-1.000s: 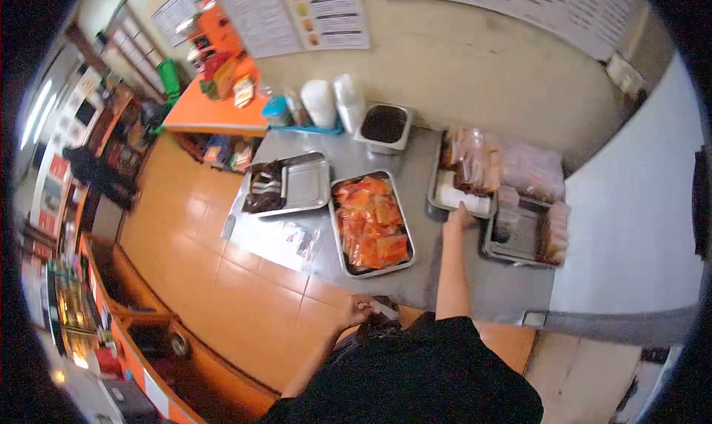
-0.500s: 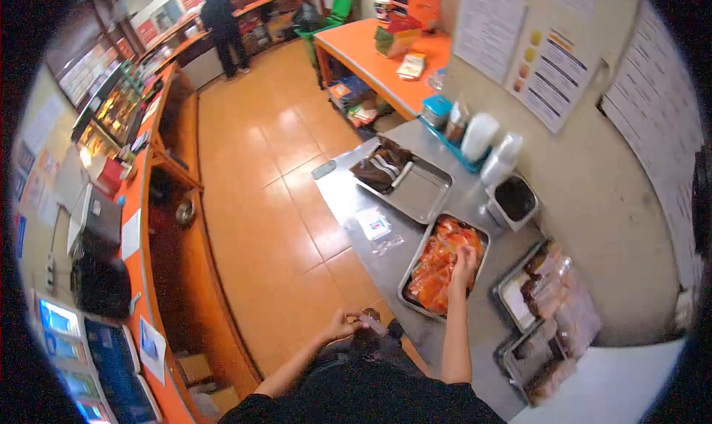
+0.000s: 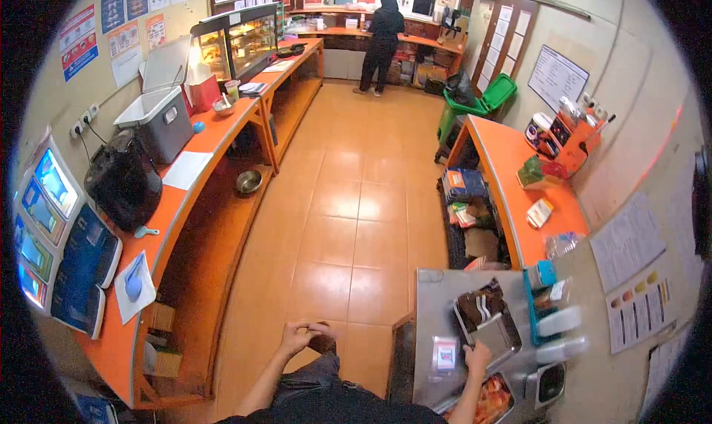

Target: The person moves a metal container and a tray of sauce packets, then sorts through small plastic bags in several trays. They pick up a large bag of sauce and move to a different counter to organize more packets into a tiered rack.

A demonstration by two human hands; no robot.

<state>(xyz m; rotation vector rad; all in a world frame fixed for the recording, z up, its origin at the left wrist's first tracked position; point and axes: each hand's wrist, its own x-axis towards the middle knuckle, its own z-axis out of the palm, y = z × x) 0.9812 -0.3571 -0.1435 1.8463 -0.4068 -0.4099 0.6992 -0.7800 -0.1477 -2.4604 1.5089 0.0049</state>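
My left hand (image 3: 299, 340) is held in front of my body over the floor, fingers pinched on a small pinkish strip (image 3: 320, 327) whose kind I cannot make out. My right hand (image 3: 478, 356) is over the steel table, fingers closed at the near-left rim of a metal tray (image 3: 498, 340). Brown packaging with white stripes (image 3: 483, 305) lies in that tray's far end. Left of the hand is a small clear packet with a printed label (image 3: 445, 354). Below my right wrist, a second tray holds orange-red packets (image 3: 492, 400), partly hidden by my forearm.
A blue-green rack (image 3: 535, 305) with clear cups stands along the wall, beside a square metal container (image 3: 550, 383). An orange counter (image 3: 519, 201) adjoins the steel table (image 3: 430, 305). A long orange counter (image 3: 194, 179) runs left. A person (image 3: 386, 38) stands at the far end.
My view has turned up and toward the room. My right hand has left the orange-red packets and is now at the rim of the other tray. My left hand still pinches the strip.
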